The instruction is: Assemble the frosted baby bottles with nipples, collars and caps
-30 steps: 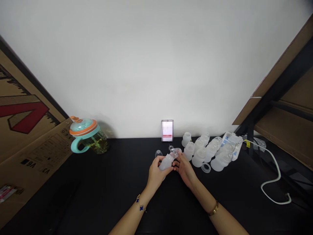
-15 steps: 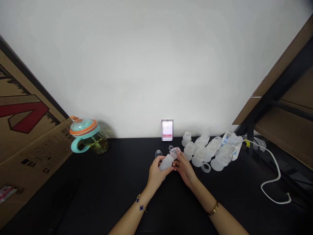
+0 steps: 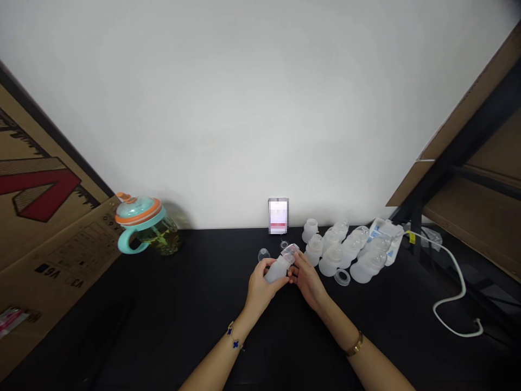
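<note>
My left hand [image 3: 259, 290] is wrapped round a frosted white baby bottle [image 3: 277, 271], which tilts up to the right. At the bottle's mouth is a small clear plastic piece [image 3: 290, 252] with a pinkish tint; its exact kind is too small to tell. The fingers of my right hand [image 3: 310, 285] pinch the right side of this piece, their lower ones curled close to the bottle. Just beyond my left fingers sits a clear dome-shaped cap [image 3: 264, 254]. A small pale ring [image 3: 284, 245] lies behind the bottle.
Several frosted bottles [image 3: 330, 259], many with clear domed tops, stand to the right beside a loose ring [image 3: 342, 277] and a white-and-blue packet [image 3: 394, 251]. A phone [image 3: 279, 216] leans on the wall. A teal-lidded jug [image 3: 148, 228] stands left; a white cable [image 3: 456, 271] curls right.
The clear piece has shifted slightly and looks lined up closer against the bottle's mouth. Both hands stay almost in place.
</note>
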`<state>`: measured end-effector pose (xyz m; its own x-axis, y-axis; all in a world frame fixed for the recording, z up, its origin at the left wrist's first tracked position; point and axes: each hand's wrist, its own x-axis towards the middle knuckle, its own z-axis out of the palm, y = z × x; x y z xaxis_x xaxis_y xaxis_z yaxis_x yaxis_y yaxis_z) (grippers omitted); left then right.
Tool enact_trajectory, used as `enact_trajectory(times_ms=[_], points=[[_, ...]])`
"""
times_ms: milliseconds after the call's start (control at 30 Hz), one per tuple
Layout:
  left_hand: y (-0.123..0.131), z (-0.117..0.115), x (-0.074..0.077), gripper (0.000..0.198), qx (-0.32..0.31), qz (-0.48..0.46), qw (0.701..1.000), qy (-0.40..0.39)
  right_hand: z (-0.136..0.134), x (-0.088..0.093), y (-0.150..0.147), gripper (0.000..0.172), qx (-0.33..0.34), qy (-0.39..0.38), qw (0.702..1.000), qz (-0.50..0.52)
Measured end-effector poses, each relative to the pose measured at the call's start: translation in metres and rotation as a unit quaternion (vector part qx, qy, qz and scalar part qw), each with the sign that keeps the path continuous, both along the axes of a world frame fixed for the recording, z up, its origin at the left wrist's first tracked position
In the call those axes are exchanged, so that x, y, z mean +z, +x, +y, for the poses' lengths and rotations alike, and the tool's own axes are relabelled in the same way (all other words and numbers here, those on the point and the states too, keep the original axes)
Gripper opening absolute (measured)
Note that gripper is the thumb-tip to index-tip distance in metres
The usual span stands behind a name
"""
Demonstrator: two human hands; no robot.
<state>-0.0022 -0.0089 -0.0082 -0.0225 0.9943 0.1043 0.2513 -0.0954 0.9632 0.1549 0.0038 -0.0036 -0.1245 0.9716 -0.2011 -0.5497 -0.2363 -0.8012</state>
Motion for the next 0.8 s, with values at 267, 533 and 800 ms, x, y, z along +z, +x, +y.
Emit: enact_trajectory(times_ms=[267,533,800], points=[[-0.0007,0.0001,-0.0035,0.043,-0.002,0.017,1.000,0.014,0.0008,-0.0023,0.0002,0.043,0.000,-0.004,1.000,-0.004],[0.0004,-0.0017,-0.0036,0.043,0.000,0.054,0.998,0.030,0.0013,-0.0012,0.0002,0.044,0.003,-0.009,1.000,0.001],[0.0009,-0.0040,-0.0013,0.042,0.009,0.051,0.998,0.040,-0.0007,0.0019,-0.0002,0.049,0.015,-0.015,1.000,0.000]])
